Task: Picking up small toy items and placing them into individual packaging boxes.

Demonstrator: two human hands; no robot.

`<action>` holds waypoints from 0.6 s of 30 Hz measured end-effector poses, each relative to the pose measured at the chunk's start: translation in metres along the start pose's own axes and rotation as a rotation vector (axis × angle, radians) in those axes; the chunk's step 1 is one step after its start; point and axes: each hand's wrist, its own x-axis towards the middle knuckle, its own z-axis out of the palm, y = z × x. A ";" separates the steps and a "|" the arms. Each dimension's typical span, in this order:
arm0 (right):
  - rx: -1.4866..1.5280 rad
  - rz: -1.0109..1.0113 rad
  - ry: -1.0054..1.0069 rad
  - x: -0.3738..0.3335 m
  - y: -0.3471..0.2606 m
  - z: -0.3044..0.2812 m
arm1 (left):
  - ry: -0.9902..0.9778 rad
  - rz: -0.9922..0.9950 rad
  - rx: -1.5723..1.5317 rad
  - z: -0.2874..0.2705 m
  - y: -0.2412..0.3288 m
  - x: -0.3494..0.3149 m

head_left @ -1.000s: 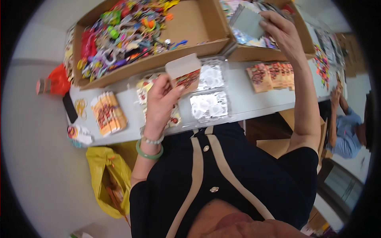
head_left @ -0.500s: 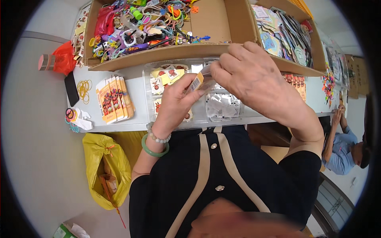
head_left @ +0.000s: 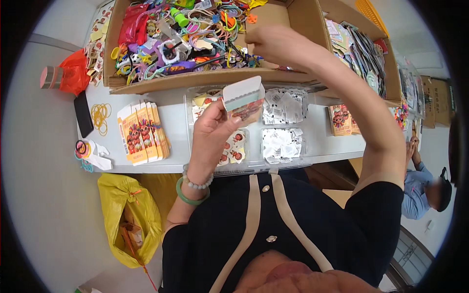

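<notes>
My left hand [head_left: 211, 129] is closed around a small paper box [head_left: 246, 108] with orange printed sides. The box's top is open, its white flap standing up and tilted away from me. My right hand [head_left: 273, 45] is over the large cardboard box [head_left: 195, 80], above small colourful trinkets [head_left: 195, 39]. Its fingers point down and are partly hidden and blurred, so their grip does not show. Beneath the left hand sits a clear divided tray [head_left: 259, 163] holding printed stickers [head_left: 237, 146] and white packets [head_left: 282, 145].
Folded orange boxes [head_left: 141, 132] stand at left beside rubber bands [head_left: 100, 117] and a black phone [head_left: 84, 115]. More small boxes [head_left: 340, 119] lie at right. A second carton [head_left: 391, 88] holds flat cards [head_left: 359, 49]. A yellow bag [head_left: 128, 219] is below the table; another person [head_left: 422, 190] sits far right.
My right hand has left the small box and moved up over the trinkets. The small box, still in my left hand, now shows its open top and raised flap. The view has shifted slightly.
</notes>
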 end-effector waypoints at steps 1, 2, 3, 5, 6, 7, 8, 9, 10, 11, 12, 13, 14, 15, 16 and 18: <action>-0.036 0.097 -0.093 0.025 0.002 0.008 | -0.006 -0.022 -0.008 0.001 -0.001 0.001; -0.074 0.191 -0.187 0.045 0.007 0.021 | -0.015 -0.023 -0.008 0.003 -0.001 0.001; -0.100 0.086 -0.081 0.057 0.024 0.044 | -0.028 -0.026 -0.004 0.005 -0.001 0.001; -0.129 -0.032 0.013 0.075 0.035 0.059 | -0.025 -0.030 -0.008 0.003 -0.002 0.002; -0.110 -0.003 -0.150 0.084 0.036 0.058 | -0.042 -0.053 -0.007 0.002 -0.002 0.003; -0.093 0.016 -0.320 0.089 0.029 0.055 | -0.046 -0.075 -0.009 0.000 -0.003 0.003; -0.098 0.006 -0.331 0.087 0.025 0.053 | -0.054 -0.097 -0.011 -0.002 -0.004 0.003; -0.061 -0.012 -0.269 0.079 0.024 0.051 | -0.043 -0.096 -0.018 -0.004 -0.006 0.003; -0.023 -0.024 -0.203 0.073 0.024 0.045 | -0.045 -0.100 -0.020 -0.006 -0.006 0.005; -0.025 -0.026 -0.210 0.071 0.030 0.041 | -0.048 -0.105 -0.020 -0.006 -0.007 0.005; 0.218 0.088 -0.256 0.070 0.039 0.035 | -0.045 -0.106 -0.025 -0.007 -0.007 0.005; 0.460 0.210 -0.294 0.064 0.048 0.028 | -0.052 -0.103 -0.025 -0.007 -0.006 0.006; 0.523 0.133 -0.221 0.055 0.053 0.017 | -0.057 -0.096 -0.027 -0.007 -0.006 0.007; 0.569 0.146 -0.188 0.046 0.054 0.007 | -0.061 -0.094 -0.033 -0.007 -0.005 0.007; 0.613 0.157 -0.153 0.035 0.054 -0.001 | -0.051 -0.092 -0.033 -0.007 -0.005 0.006; 0.629 0.145 -0.143 0.021 0.061 -0.012 | -0.044 -0.084 -0.038 -0.006 -0.005 0.006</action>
